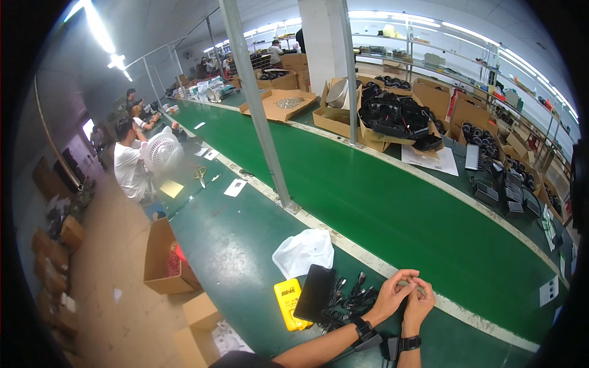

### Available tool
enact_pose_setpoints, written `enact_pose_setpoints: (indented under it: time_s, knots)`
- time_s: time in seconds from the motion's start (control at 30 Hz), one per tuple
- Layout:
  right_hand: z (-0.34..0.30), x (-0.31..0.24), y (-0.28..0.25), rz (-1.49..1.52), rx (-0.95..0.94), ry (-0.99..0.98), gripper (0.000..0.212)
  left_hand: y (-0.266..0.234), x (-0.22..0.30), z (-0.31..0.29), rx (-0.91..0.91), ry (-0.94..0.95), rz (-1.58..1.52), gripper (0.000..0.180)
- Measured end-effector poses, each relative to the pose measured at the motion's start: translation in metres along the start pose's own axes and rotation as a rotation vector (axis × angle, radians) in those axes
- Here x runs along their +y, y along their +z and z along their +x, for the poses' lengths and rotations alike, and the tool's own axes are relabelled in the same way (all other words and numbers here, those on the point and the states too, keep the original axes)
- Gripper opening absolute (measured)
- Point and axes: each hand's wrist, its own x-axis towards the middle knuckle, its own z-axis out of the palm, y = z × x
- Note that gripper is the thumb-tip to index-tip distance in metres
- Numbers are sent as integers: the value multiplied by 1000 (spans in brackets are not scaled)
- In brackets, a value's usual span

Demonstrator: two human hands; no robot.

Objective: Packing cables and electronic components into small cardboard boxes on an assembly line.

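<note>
fingers [410, 287] of both hands meet at the tips, pinched narrow on a small pale item [415, 284], too tiny to tell what. left hand [391, 297] & right hand [419, 302] touch each other, wrists w/ dark bands. just left of the fingers: black cable bundle [351, 300], then black phone [315, 292], yellow box [288, 300]. white bag [304, 251] up-left. green conveyor belt [392, 208] beyond fingertips.

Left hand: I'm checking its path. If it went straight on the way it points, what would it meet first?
The left hand points rightward, so it would first meet the right hand, whose fingertips it already touches.
</note>
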Motion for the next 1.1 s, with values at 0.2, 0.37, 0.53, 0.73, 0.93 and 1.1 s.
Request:
enact_pose_setpoints:
  time_s: [0.2, 0.37, 0.53, 0.73, 0.93, 1.1]
  knots:
    - [0, 0, 0, -13, 2, -6, 12, -1, -1, 1, 0, -14, 11, 36]
    - [1, 0, -1, -36, 6, -26, 13, 0, -4, 1, -8, 6, -2, 36]
    - [0, -3, -2, -38, -5, 3, 13, -1, -2, 0, -6, -27, -12, 36]
    - [0, -3, -1, -42, -12, -9, 14, -1, -5, 1, -1, -25, -9, 35]
    - [-2, -8, 3, -41, -30, -53, 13, -1, -1, 1, 31, -11, 2, 33]
    - [-1, -7, 2, -42, -12, -76, 14, -2, -3, 2, 35, -32, -25, 32]
